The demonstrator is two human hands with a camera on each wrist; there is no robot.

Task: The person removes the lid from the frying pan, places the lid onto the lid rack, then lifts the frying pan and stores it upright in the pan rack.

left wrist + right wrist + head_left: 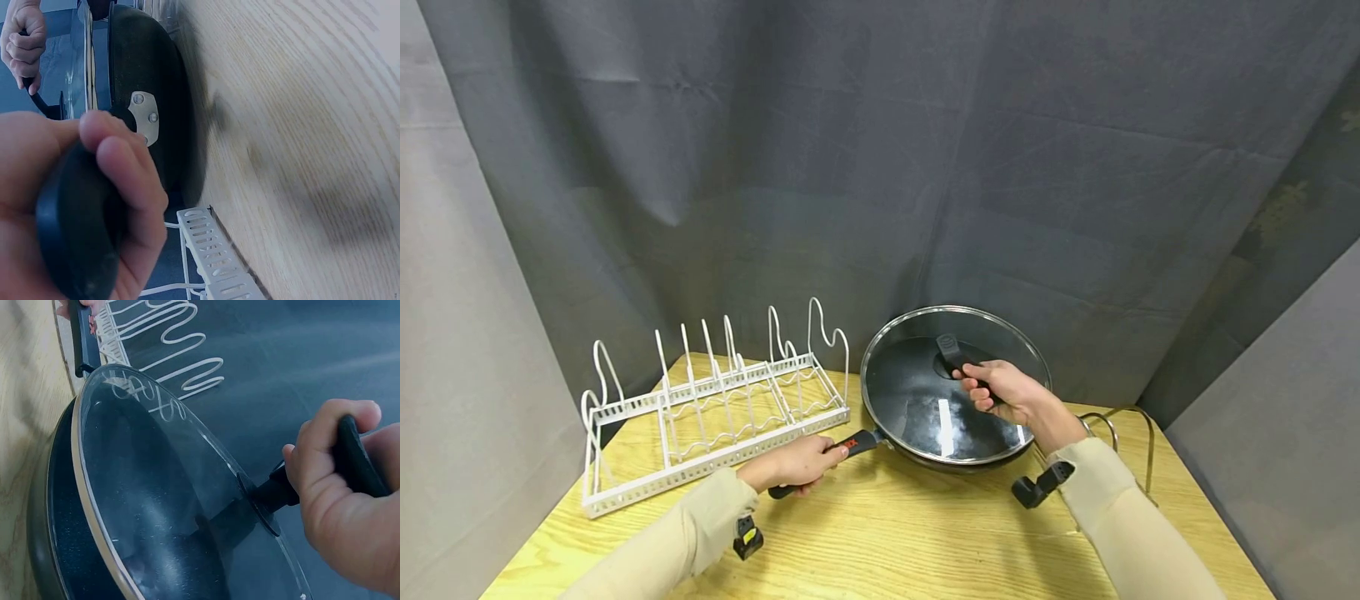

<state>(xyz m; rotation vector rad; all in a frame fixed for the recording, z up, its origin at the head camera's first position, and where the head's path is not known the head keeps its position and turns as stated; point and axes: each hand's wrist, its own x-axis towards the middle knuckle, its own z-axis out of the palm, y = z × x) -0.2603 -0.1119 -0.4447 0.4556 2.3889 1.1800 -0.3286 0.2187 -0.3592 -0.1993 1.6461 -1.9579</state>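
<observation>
A dark frying pan [147, 50] sits on the table, its black handle [860, 442] pointing to the front left. My left hand [801, 461] grips that handle, fingers wrapped round it. Over the pan is a clear glass lid [156, 456] with a metal rim. My right hand [1006, 390] holds the lid's black handle [952, 351], fingers curled about it. In the right wrist view the lid is tilted, with a gap between its rim and the pan's edge on the near side. Whether the rims touch at the far side cannot be made out.
A white dish rack [715, 456] with upright wire dividers stands on the wooden table [910, 533], left of the pan. Metal wire loops [1148, 442] show behind my right forearm. A grey curtain [880, 167] hangs close behind the pan and rack.
</observation>
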